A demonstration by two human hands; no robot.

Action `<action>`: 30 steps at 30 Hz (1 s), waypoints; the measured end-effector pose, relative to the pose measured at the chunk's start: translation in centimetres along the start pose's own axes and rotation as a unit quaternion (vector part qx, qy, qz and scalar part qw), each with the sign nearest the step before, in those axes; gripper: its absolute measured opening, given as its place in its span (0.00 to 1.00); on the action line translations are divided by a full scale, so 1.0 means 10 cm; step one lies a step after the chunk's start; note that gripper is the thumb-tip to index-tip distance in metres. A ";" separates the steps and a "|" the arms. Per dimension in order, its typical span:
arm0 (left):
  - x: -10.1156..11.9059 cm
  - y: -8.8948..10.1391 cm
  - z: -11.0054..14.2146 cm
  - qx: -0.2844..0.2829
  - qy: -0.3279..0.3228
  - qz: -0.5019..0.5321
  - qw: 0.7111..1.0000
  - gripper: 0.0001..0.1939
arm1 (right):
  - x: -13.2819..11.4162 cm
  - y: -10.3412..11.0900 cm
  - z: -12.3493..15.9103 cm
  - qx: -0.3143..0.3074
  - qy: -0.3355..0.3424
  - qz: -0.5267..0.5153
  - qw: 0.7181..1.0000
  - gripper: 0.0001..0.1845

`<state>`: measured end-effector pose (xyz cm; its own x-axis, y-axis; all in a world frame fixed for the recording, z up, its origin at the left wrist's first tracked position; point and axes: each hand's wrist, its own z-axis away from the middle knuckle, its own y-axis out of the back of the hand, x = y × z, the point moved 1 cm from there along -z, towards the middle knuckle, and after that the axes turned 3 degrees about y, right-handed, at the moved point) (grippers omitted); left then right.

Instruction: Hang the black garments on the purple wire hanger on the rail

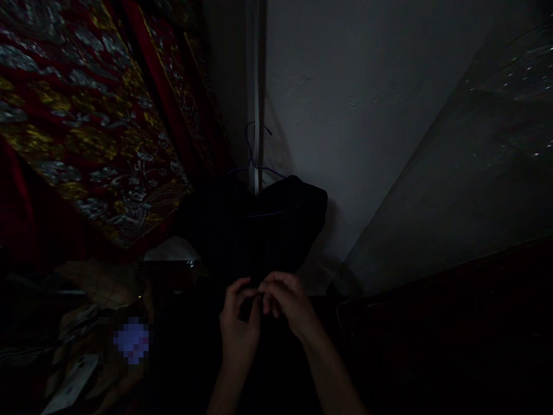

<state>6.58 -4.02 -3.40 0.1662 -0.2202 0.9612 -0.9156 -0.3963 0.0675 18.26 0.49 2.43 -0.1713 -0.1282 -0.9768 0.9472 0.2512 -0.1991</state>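
Meeting near their fingertips, the left hand (238,323) and right hand (290,302) are curling inward with bent fingers; from where I'm standing, I can't tell whether they are gripping anything. Just beyond them a black garment (268,245) is hanging, plain and dull, its folds almost vanishing in the gloom, one rounded shoulder bulging ahead of the right hand. Past its neckline a thin bluish wire hanger (273,170) is showing, its hook rising beside a pale upright strip (258,92). Ahead-left of the left hand, red cloth (99,132) is glinting with gold and silver decoration.
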 end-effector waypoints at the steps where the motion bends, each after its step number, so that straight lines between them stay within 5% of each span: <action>1: -0.03 -0.02 -0.01 0.002 -0.002 0.004 1.000 0.16 | -0.10 -0.01 -0.10 0.015 0.012 -0.011 1.000 0.12; 7: -0.35 -0.21 -0.14 -0.018 -0.025 -0.059 0.998 0.05 | -1.14 -0.06 -0.87 0.059 0.168 -0.023 0.984 0.08; 10: -0.39 -0.28 -0.27 -0.077 -0.035 -0.094 0.992 0.06 | -1.42 -0.09 -1.02 0.066 0.212 -0.022 0.975 0.07; 14: 0.03 -0.21 -0.61 -0.171 -0.080 -0.140 0.972 0.15 | -1.39 -0.05 -0.94 0.061 0.245 0.002 0.968 0.06; 19: 1.06 -0.02 -1.24 -0.032 -0.294 -0.118 0.948 0.15 | -1.33 0.02 -0.80 0.033 0.263 0.066 0.962 0.06; 21: 1.34 -0.03 -1.46 -0.032 -0.357 -0.145 0.922 0.14 | -1.36 0.03 -0.79 0.019 0.288 0.089 0.953 0.06; 26: 1.52 -0.15 -1.66 -0.031 -0.454 -0.241 0.857 0.06 | -1.31 -0.01 -0.85 0.074 0.344 0.143 0.925 0.08; 30: 1.56 -0.04 -1.63 0.081 -0.465 -0.229 0.851 0.05 | -0.99 -0.08 -0.96 0.111 0.309 0.174 0.928 0.05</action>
<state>3.55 7.22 15.93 0.7796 -0.5892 0.2122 -0.6262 -0.7322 0.2679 16.59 10.75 11.49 0.0977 0.5165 -0.8507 0.9951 -0.0377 0.0914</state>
